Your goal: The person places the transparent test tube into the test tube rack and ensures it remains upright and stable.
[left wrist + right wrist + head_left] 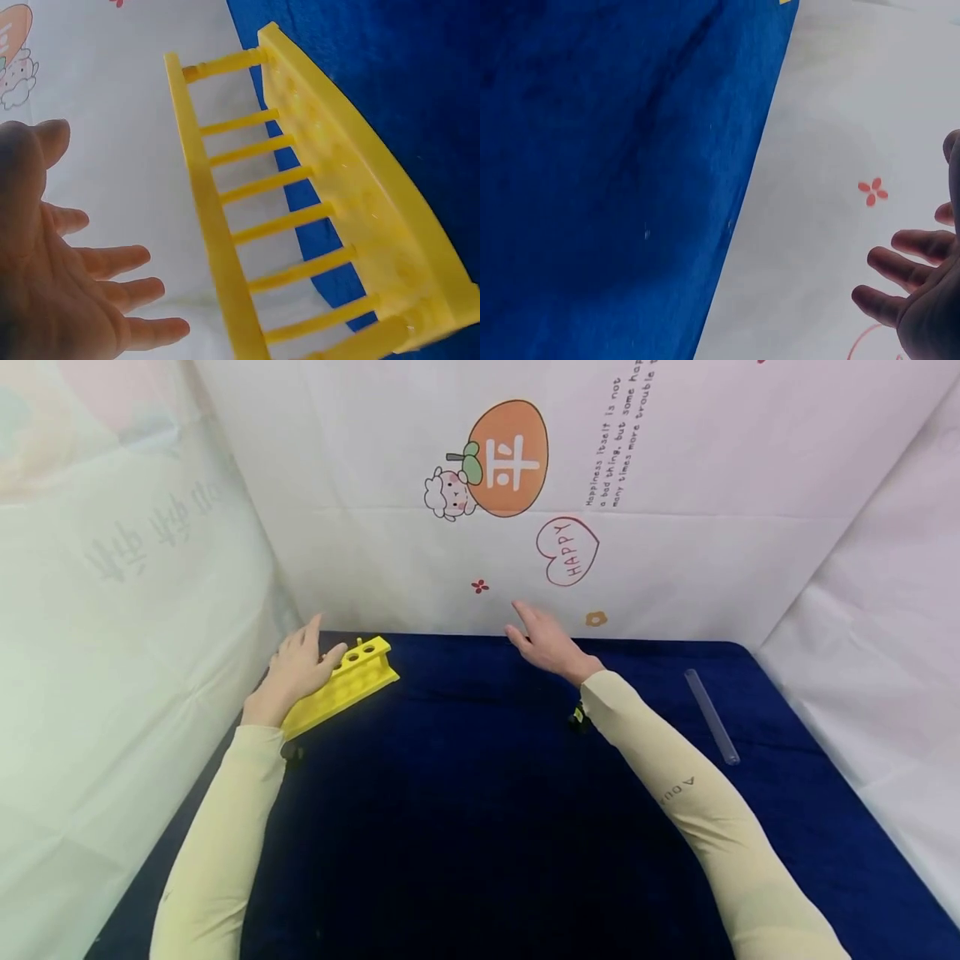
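Observation:
A yellow test tube rack with round holes stands at the back left of the table. My left hand is over its far-left side and covers part of it in the head view. In the left wrist view the fingers of that hand are spread, apart from the rack's slatted side. Near the back edge, right of the middle, my right hand reaches forward with nothing in it. Its fingers are extended in the right wrist view. A clear tube lies on the right of the table.
Dark blue cloth covers the table. A white printed sheet rises right behind the back edge, and white sheets hang along both sides.

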The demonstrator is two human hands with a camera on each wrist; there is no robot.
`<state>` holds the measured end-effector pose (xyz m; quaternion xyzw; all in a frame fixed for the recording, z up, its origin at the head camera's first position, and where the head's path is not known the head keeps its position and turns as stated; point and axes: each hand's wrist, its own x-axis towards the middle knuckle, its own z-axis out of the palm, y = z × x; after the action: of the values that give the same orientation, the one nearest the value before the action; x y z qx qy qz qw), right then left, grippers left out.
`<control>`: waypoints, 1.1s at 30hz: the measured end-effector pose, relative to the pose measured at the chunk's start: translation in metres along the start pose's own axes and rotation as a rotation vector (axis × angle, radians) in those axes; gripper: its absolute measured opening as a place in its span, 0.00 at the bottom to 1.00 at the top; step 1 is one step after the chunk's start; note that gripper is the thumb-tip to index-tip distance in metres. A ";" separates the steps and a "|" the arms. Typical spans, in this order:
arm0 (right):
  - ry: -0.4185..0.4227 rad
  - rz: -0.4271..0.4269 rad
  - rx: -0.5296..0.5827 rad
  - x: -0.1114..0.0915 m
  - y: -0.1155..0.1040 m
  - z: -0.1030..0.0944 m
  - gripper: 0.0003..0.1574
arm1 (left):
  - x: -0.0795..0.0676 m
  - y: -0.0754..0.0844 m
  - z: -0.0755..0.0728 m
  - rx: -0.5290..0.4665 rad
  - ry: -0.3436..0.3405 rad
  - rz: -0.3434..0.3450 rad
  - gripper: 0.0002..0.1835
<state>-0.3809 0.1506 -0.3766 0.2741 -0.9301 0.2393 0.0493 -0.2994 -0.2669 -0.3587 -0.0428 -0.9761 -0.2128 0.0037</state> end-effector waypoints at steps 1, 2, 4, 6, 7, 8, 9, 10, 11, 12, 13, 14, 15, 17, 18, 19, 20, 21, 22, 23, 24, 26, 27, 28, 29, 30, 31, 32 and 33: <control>0.002 -0.002 0.003 0.001 -0.002 0.002 0.40 | -0.002 -0.002 0.001 -0.006 0.006 -0.002 0.45; 0.006 -0.003 0.002 0.003 -0.003 0.003 0.40 | -0.003 -0.004 0.001 -0.011 0.011 -0.003 0.45; 0.017 -0.007 0.008 0.006 -0.008 0.007 0.39 | -0.006 -0.008 0.002 -0.012 0.020 -0.007 0.46; 0.026 -0.016 0.013 0.008 -0.012 0.010 0.38 | -0.010 -0.011 0.004 -0.016 0.023 -0.011 0.46; 0.029 -0.021 0.014 0.009 -0.015 0.012 0.38 | -0.012 -0.013 0.005 -0.015 0.022 -0.015 0.46; 0.030 -0.026 0.013 0.010 -0.017 0.014 0.38 | -0.013 -0.015 0.007 -0.015 0.020 -0.020 0.45; 0.030 -0.034 0.019 0.011 -0.019 0.016 0.38 | -0.015 -0.017 0.008 -0.015 0.019 -0.025 0.45; 0.026 -0.042 0.025 0.012 -0.021 0.018 0.38 | -0.016 -0.019 0.010 -0.017 0.018 -0.029 0.45; 0.021 -0.048 0.030 0.012 -0.023 0.020 0.38 | -0.018 -0.021 0.012 -0.020 0.018 -0.033 0.45; 0.018 -0.055 0.038 0.012 -0.025 0.022 0.38 | -0.019 -0.022 0.014 -0.022 0.020 -0.038 0.44; 0.017 -0.059 0.043 0.013 -0.027 0.024 0.39 | -0.020 -0.024 0.016 -0.020 0.024 -0.041 0.44; 0.014 -0.062 0.052 0.014 -0.029 0.025 0.39 | -0.021 -0.025 0.017 -0.018 0.027 -0.041 0.44; 0.011 -0.063 0.058 0.014 -0.031 0.027 0.39 | -0.022 -0.027 0.018 -0.016 0.031 -0.041 0.44; -0.001 -0.062 0.063 0.016 -0.035 0.030 0.39 | -0.024 -0.029 0.021 -0.015 0.042 -0.042 0.44; -0.008 -0.063 0.064 0.017 -0.036 0.031 0.39 | -0.025 -0.030 0.021 -0.015 0.047 -0.043 0.43; -0.015 -0.062 0.068 0.018 -0.038 0.032 0.39 | -0.027 -0.031 0.021 -0.012 0.053 -0.041 0.43; -0.021 -0.061 0.069 0.019 -0.040 0.034 0.39 | -0.028 -0.031 0.021 -0.012 0.059 -0.041 0.43; -0.023 -0.061 0.071 0.021 -0.042 0.035 0.39 | -0.029 -0.032 0.021 -0.013 0.069 -0.041 0.42; -0.023 -0.062 0.073 0.022 -0.044 0.036 0.39 | -0.030 -0.032 0.021 -0.021 0.076 -0.040 0.42; -0.026 -0.061 0.076 0.023 -0.046 0.038 0.39 | -0.031 -0.032 0.020 -0.022 0.080 -0.039 0.42; -0.026 -0.062 0.076 0.025 -0.048 0.039 0.39 | -0.032 -0.032 0.020 -0.026 0.083 -0.037 0.43; -0.030 -0.067 0.083 0.027 -0.054 0.042 0.40 | -0.035 -0.034 0.019 -0.041 0.084 -0.038 0.43; -0.034 -0.069 0.087 0.027 -0.056 0.044 0.40 | -0.036 -0.035 0.019 -0.054 0.077 -0.040 0.43; -0.040 -0.072 0.090 0.027 -0.058 0.046 0.40 | -0.038 -0.037 0.019 -0.067 0.069 -0.043 0.44; -0.048 -0.073 0.099 0.026 -0.060 0.048 0.40 | -0.040 -0.039 0.020 -0.075 0.062 -0.046 0.44; -0.055 -0.074 0.101 0.026 -0.061 0.050 0.40 | -0.043 -0.041 0.020 -0.088 0.052 -0.049 0.44; -0.060 -0.075 0.106 0.027 -0.063 0.050 0.40 | -0.045 -0.043 0.019 -0.098 0.048 -0.053 0.45; -0.061 -0.074 0.110 0.027 -0.065 0.049 0.40 | -0.047 -0.045 0.019 -0.109 0.042 -0.057 0.45; -0.061 -0.072 0.107 0.028 -0.066 0.049 0.40 | -0.048 -0.047 0.019 -0.117 0.039 -0.059 0.46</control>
<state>-0.3667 0.0652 -0.3859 0.3169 -0.9066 0.2782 0.0148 -0.2552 -0.3053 -0.3963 -0.0101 -0.9626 -0.2703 0.0139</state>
